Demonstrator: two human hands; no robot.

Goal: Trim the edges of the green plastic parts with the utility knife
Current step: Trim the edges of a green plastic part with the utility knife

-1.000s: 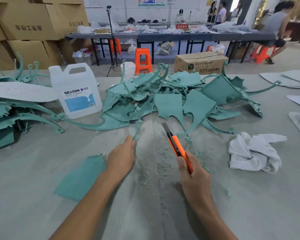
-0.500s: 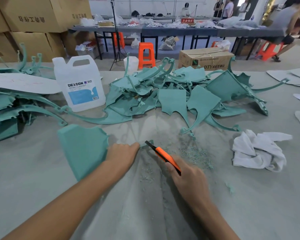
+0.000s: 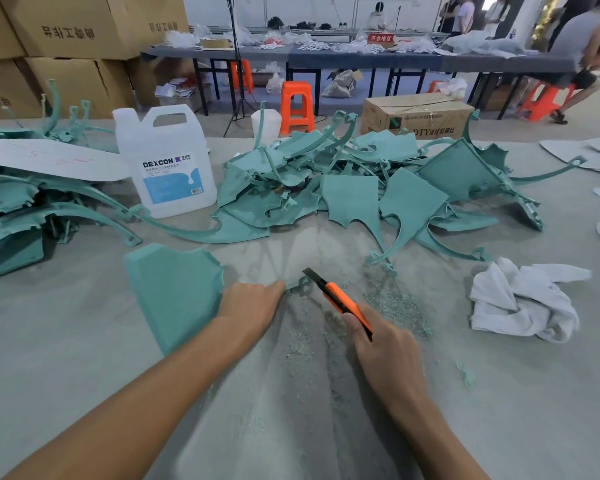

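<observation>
Mid-trim, looks like: a green part (image 3: 174, 292) is held in front of the jug (image 3: 167, 164), its tip gripped by the left hand (image 3: 250, 303); the knife (image 3: 340, 299) is clenched in the right hand (image 3: 385, 348), blade beside that tip. Next the blade probably gets drawn along the edge. Shavings (image 3: 399, 306) are scattered on the table (image 3: 84, 358); more parts (image 3: 354, 195) are piled right of the jug, boxes (image 3: 77, 26) behind it.

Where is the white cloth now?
In the head view, the crumpled white cloth lies on the table at right, beside the green shavings and right of the utility knife.
</observation>
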